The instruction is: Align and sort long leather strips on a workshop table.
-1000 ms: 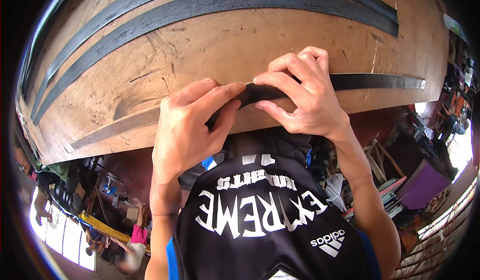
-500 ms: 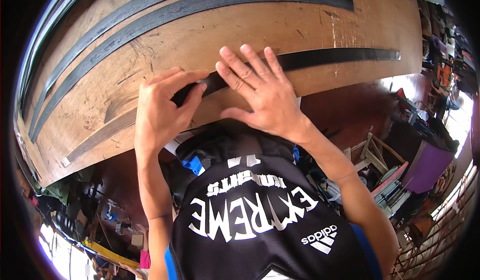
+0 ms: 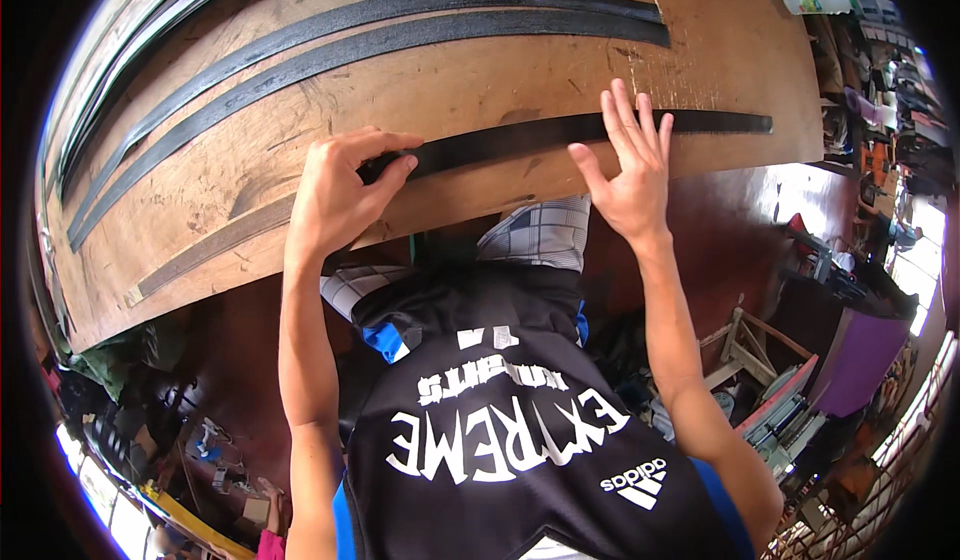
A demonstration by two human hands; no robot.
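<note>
A long black strip (image 3: 520,138) lies along the near edge of a worn wooden board (image 3: 450,70). My left hand (image 3: 340,195) pinches the strip's left end between thumb and fingers. My right hand (image 3: 630,170) lies flat with its fingers spread, pressing on the strip farther to the right. Past my right hand the strip runs on to its right end (image 3: 740,123). Two more long black strips (image 3: 400,30) lie in curves across the far part of the board.
A paler bare band (image 3: 215,245) marks the board left of my left hand. A clear plastic bottle (image 3: 815,0) lies at the board's far right corner. Below the board is a reddish floor, with a purple panel (image 3: 870,355), a wooden stool (image 3: 745,345) and clutter around it.
My right hand slid to the right along the strip and spread flat; it had been pinching the strip beside my left hand. The left hand stays on the strip's left end.
</note>
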